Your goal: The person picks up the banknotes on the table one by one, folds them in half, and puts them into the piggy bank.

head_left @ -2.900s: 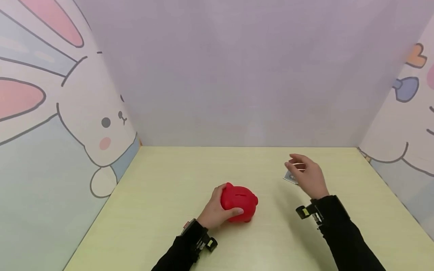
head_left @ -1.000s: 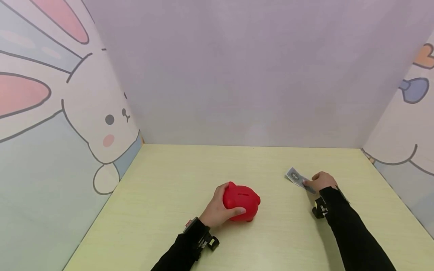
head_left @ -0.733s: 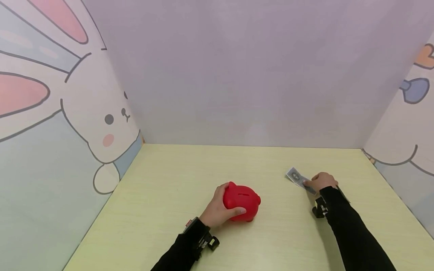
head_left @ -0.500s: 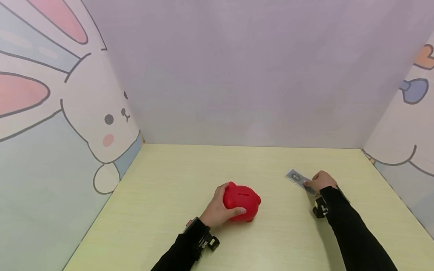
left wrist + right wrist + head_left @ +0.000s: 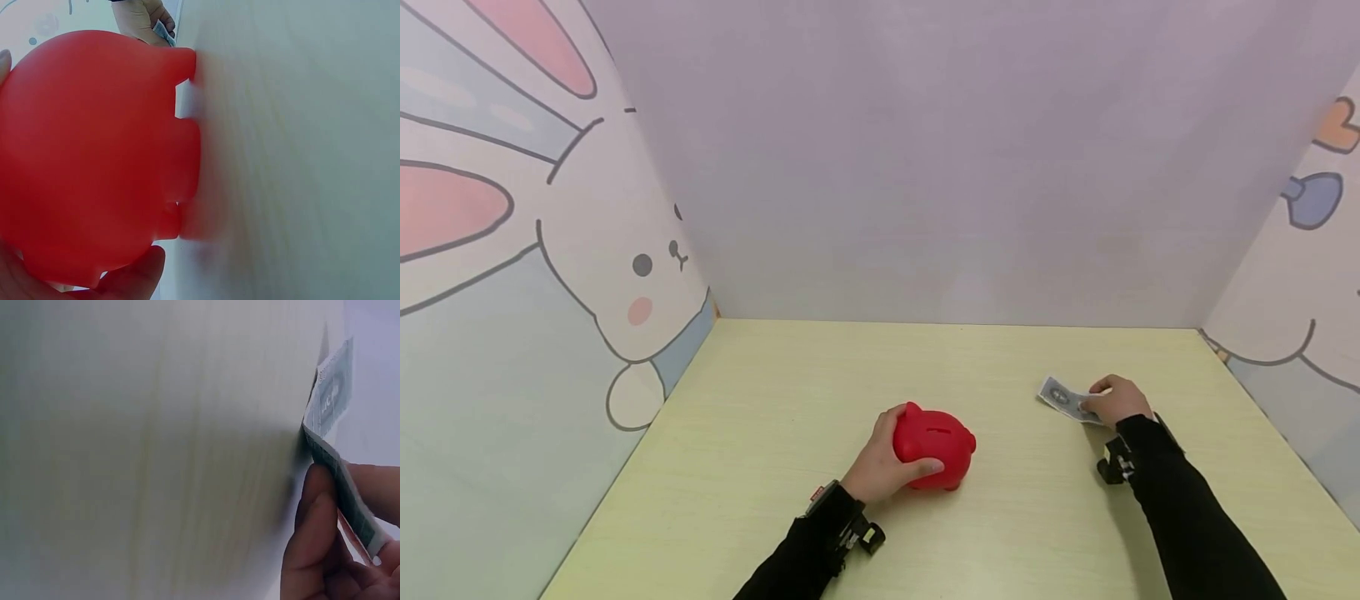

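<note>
A red piggy bank (image 5: 943, 446) with a coin slot on top stands on its feet on the table. My left hand (image 5: 876, 468) grips it from the left, thumb along the near side; its round red body fills much of the left wrist view. Farther back on the right, my right hand (image 5: 1118, 402) pinches one end of a small grey-green banknote (image 5: 1057, 397) between thumb and fingers. In the right wrist view, the folded or creased banknote (image 5: 331, 403) bends, its free end reaching away from the fingers close over the table.
Both hands work over a pale yellow wooden table (image 5: 805, 375). A plain lilac-grey wall (image 5: 940, 183) rises at its back edge. Side panels with cartoon rabbit drawings (image 5: 591, 275) stand left and right. Each wrist carries a small black camera (image 5: 871, 537).
My right hand came down onto the banknote and pinched its near right end; it has since shifted slightly right, carrying the note along. My left hand keeps holding the piggy bank in place.
</note>
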{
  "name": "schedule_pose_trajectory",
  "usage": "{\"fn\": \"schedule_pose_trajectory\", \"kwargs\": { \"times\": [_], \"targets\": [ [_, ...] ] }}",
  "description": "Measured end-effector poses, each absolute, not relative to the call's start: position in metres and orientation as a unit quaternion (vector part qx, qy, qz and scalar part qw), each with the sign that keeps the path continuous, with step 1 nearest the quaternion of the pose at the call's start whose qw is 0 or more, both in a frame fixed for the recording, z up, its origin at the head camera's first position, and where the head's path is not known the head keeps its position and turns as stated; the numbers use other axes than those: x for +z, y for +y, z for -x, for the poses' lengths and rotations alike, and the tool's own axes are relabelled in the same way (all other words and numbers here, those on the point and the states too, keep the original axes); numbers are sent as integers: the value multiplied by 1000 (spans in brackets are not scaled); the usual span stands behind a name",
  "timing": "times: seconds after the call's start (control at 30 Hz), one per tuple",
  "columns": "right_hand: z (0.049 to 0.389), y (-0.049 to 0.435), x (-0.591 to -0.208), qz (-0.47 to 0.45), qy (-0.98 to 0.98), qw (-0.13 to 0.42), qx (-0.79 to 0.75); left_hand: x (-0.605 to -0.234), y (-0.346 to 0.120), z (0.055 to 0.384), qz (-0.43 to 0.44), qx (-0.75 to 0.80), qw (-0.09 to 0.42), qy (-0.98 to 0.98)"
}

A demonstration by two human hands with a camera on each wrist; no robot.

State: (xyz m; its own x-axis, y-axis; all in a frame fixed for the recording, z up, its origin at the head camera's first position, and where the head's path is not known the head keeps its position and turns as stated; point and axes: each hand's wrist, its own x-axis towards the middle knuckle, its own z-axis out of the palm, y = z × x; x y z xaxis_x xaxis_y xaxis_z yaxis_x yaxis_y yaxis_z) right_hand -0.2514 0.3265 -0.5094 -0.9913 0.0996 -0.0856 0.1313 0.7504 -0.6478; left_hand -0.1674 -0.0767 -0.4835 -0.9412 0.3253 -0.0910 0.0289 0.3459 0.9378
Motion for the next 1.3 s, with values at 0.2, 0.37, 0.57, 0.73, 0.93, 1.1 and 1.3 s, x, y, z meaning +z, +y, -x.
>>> {"fn": "schedule_pose_trajectory", "kwargs": {
  "times": [0.2,0.37,0.57,0.73,0.93,1.1,1.3],
  "targets": [
    [243,316,-498,-61,937,12,-344,-482,-77,166,-109,561,132,810],
    [235,308,-491,-47,928,-10,-371,-482,-77,165,-113,559,132,810],
    [257,325,-529,13,900,-64,-430,-482,-77,166,-112,554,131,815],
    [279,330,-561,26,914,-95,-395,-481,-77,166,-111,552,130,816],
    [288,321,-565,34,908,-110,-402,-477,-77,164,-113,548,127,819],
    [276,298,-539,49,888,-115,-442,-473,-78,164,-108,546,124,821],
    [232,256,-468,87,860,-112,-491,-463,-78,163,-104,554,112,818]
  ]
}}
